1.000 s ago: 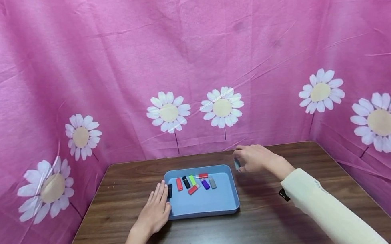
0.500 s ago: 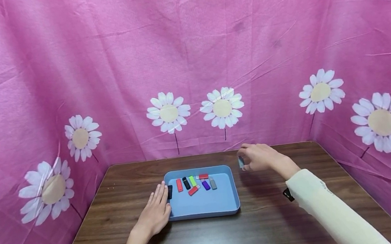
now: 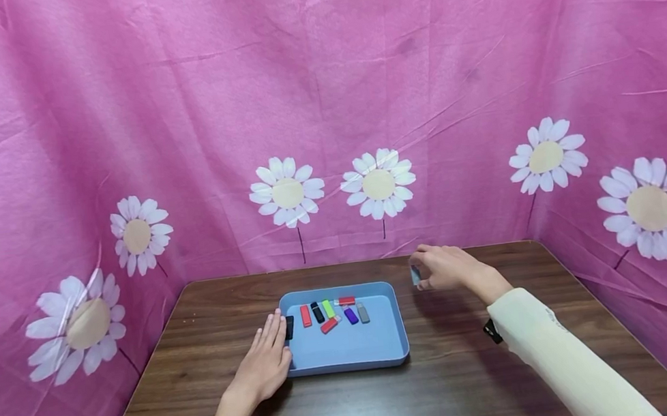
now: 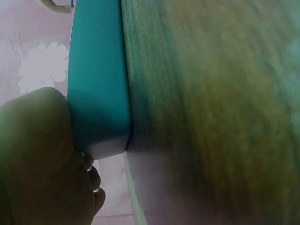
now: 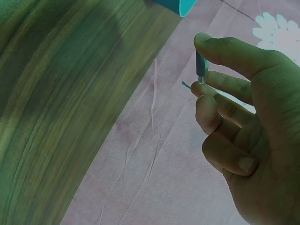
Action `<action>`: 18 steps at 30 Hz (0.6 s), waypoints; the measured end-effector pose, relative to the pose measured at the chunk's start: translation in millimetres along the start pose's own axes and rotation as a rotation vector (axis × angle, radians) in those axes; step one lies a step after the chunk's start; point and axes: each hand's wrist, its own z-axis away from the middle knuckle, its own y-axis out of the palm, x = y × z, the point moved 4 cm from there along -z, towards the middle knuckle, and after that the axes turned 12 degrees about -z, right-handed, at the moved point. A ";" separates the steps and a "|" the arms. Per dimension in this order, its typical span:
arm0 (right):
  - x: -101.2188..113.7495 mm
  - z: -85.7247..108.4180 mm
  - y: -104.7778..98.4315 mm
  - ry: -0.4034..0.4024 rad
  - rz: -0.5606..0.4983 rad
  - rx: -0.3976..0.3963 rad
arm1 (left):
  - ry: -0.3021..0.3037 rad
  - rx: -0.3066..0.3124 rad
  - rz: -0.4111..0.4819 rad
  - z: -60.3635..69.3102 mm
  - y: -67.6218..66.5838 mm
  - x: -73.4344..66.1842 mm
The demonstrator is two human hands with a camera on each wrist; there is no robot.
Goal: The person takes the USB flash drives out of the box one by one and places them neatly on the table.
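Right hand (image 5: 255, 112) pinched, I hold the small stick (image 5: 200, 65) end to end between thumb and fingertip, right of the blue tray (image 3: 351, 366); my left hand (image 3: 261, 364), fingers straight, rests against it. The stick is probably light, stiff, smooth; pinching its sides should be steadier.

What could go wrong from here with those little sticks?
The held USB stick might slip from the right grip, which pinches it between thumb and finger, and land outside the tray. The left grip rests against the tray's side; a push could slide it, perhaps jostling the purple USB stick inside.
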 end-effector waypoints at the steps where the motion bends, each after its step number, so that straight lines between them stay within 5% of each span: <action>1: -1.3 0.2 0.5 0.007 -0.004 0.003 | -0.002 0.008 0.004 0.3 -1.3 -1.1; 18: -13.4 -2.4 11.9 0.064 -0.056 0.030 | -0.008 0.033 -0.023 -0.3 0.2 -0.4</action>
